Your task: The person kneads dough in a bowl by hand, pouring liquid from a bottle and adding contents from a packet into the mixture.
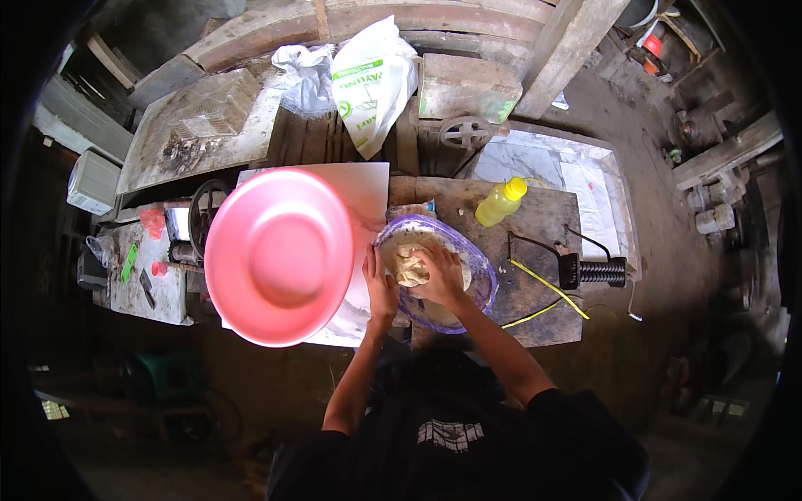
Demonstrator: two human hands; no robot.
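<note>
A pale lump of dough (408, 268) lies in a purple-rimmed clear bowl (483, 290) on a dark wooden table. My right hand (442, 280) presses down on the dough from the right, fingers curled over it. My left hand (380, 286) rests flat against the bowl's left rim, fingers together and pointing away from me, close beside the dough. A large pink basin (278, 255) lies upside down just left of my left hand on a white board (370, 185).
A yellow squeeze bottle (500, 202) lies behind the bowl. To the right sit a black spring-like tool (595, 271) and yellow cord (547, 288). White plastic bags (369, 79) and a metal handwheel (464, 132) stand at the back; a cluttered grey bench (142, 280) is on the left.
</note>
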